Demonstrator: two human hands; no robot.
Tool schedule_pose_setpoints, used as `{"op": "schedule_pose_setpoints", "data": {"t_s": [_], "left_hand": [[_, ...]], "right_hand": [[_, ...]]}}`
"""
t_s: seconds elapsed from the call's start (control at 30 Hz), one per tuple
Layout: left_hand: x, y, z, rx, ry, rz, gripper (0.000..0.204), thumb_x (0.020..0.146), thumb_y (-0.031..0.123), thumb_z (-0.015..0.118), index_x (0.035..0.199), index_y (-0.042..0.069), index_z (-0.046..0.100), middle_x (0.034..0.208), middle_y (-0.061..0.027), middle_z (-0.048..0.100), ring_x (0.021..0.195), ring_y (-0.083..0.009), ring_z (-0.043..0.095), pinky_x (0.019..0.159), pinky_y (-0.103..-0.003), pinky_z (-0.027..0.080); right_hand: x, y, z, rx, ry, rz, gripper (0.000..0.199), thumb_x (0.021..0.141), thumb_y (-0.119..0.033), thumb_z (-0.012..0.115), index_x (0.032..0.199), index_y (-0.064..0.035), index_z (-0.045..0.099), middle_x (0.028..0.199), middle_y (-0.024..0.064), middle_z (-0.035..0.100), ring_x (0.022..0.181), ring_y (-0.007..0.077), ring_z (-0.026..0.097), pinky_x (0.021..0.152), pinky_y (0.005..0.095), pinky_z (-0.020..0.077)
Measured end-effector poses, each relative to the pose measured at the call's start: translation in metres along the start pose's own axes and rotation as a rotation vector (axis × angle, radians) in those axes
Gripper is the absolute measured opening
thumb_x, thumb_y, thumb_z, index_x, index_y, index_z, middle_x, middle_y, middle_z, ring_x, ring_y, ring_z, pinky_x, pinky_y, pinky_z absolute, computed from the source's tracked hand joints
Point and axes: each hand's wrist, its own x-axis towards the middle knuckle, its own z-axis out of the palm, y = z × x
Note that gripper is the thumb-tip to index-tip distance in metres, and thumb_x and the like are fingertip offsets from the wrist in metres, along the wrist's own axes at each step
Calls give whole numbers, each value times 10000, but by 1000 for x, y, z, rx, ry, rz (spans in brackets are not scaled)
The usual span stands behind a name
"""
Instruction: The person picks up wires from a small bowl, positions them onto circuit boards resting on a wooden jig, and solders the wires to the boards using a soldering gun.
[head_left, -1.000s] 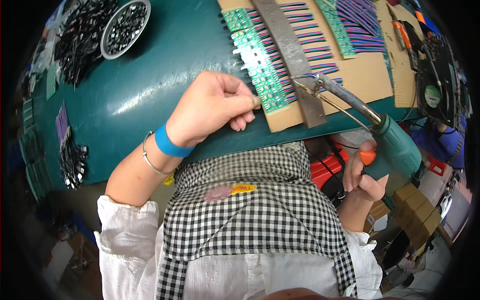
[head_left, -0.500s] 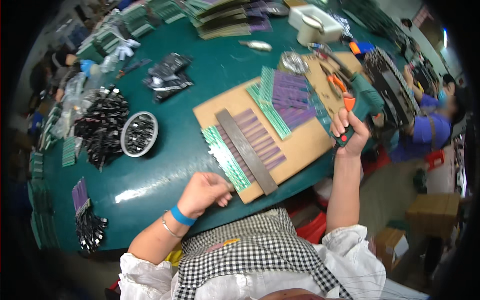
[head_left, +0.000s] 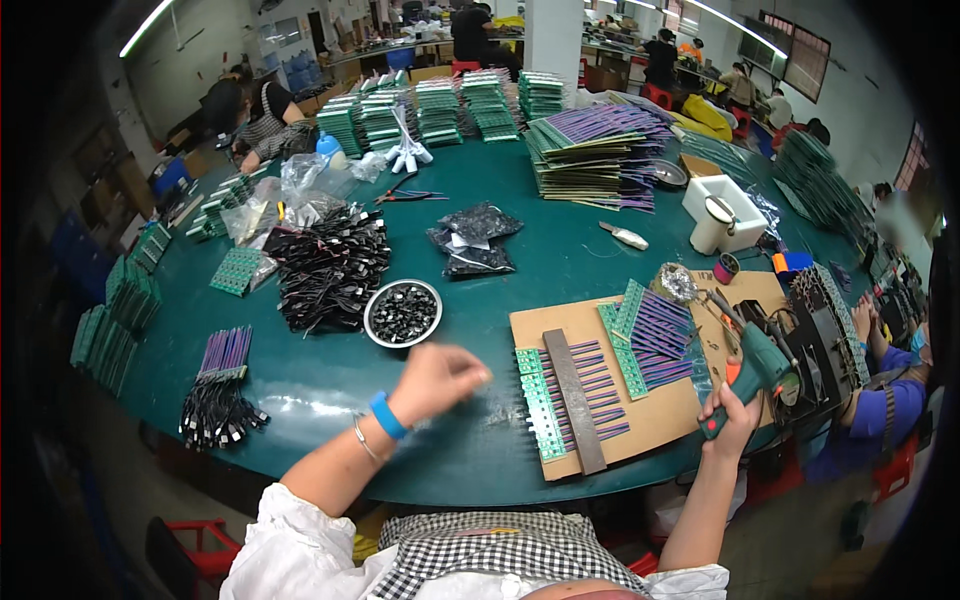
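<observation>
My left hand [head_left: 440, 377] hovers over the green table, fingers curled and blurred, just left of a row of small green circuit boards [head_left: 535, 402] on a cardboard sheet [head_left: 660, 415]. A dark metal bar [head_left: 575, 412] lies across their striped wires. My right hand [head_left: 730, 410] grips the handle of a green soldering gun [head_left: 752, 362] at the cardboard's right edge, tip pointing away. A second row of green boards with purple wires [head_left: 650, 335] lies farther up the cardboard.
A round metal bowl of small black parts [head_left: 402, 312] sits beyond my left hand, beside a pile of black cables [head_left: 325, 265]. Stacks of green boards [head_left: 440, 108] and purple wired boards [head_left: 600, 150] fill the far side. Another worker's arm [head_left: 880, 400] is at right.
The view has lifted from close over the cardboard to the whole table. My left hand has left the green boards and moved left. My right hand has brought the soldering gun up to the cardboard's edge.
</observation>
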Motion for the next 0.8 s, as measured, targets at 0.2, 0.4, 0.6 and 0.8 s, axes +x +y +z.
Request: {"op": "schedule_pose_setpoints", "data": {"t_s": [0.2,0.4,0.6,0.8], "left_hand": [[45,-37,-64,929,384,82,204,711,217,749,860,83,711,909,-99,644,967,-304,549,805,-406,459],[49,-51,-67,927,324,-29,189,700,245,749,816,99,720,863,-102,664,911,-291,604,743,-448,459],[53,-58,-68,825,338,-5,137,697,188,743,775,79,712,814,-115,667,808,-301,629,746,-425,476],[51,-61,-73,689,554,228,121,691,45,729,808,37,697,778,-114,648,719,-260,641,666,-339,509]], "right_hand": [[-29,-10,8,3,-42,-56,439,800,-84,558,1209,21,437,605,34,442,465,116,449,429,243,409],[-47,-9,12,6,-93,-36,478,778,-80,588,1200,72,423,610,55,463,451,124,461,419,246,424],[-56,-13,18,14,-93,-60,492,774,-56,592,1204,91,402,631,66,483,447,128,468,420,238,434],[-60,-17,26,-15,-157,-92,477,764,-15,592,1195,89,418,626,74,504,450,135,493,413,242,436]]}}
